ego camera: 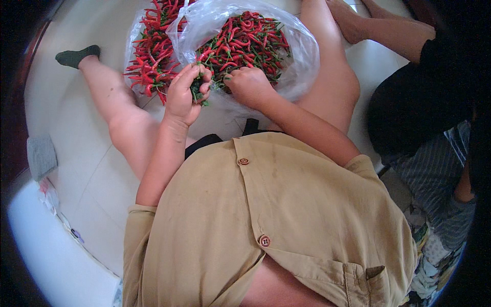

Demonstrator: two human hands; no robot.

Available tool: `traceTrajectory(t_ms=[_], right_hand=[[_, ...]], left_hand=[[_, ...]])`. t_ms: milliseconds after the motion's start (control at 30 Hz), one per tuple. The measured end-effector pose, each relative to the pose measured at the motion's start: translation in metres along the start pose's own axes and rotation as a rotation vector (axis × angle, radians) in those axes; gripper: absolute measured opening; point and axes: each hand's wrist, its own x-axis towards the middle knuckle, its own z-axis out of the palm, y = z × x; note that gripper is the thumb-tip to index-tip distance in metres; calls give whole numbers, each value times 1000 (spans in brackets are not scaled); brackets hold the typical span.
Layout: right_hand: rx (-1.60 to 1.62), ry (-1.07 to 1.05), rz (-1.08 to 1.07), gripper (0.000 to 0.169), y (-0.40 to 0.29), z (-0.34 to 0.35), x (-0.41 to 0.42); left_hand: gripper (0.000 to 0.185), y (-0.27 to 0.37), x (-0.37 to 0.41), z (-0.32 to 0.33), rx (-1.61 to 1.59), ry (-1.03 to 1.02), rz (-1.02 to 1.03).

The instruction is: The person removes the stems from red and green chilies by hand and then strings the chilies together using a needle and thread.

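Note:
My left hand (188, 90) is curled around a bunch of green stems and leaves (197, 90). Red chili tips show just above its fingertips. To its right, my right hand (249, 86) rests at the near edge of a heap of red chili peppers (245, 42), fingers bent down among the stems. A bit of green shows at its fingertips, but what they pinch is hidden. The heap lies in an opened clear plastic bag (307, 50). Left of that bag, more red chilies (153, 57) with green stems lie on another piece of clear plastic (132, 42).
My bare legs spread on the pale tiled floor (92, 161) either side of the chilies, with a dark sock (78, 55) on the left foot. Another person's legs (383, 34) are close on the right. A grey cloth-like item (41, 157) lies far left, near a white panel (57, 245).

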Motion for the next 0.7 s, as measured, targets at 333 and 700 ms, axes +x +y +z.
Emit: traceTrajectory(t_ms=[333, 700], right_hand=[[1423, 184, 643, 13, 16, -47, -1], [1519, -22, 650, 16, -15, -50, -3]], left_hand=[[10, -1, -3, -5, 1, 6, -4], [10, 3, -4, 18, -33, -73, -8]])
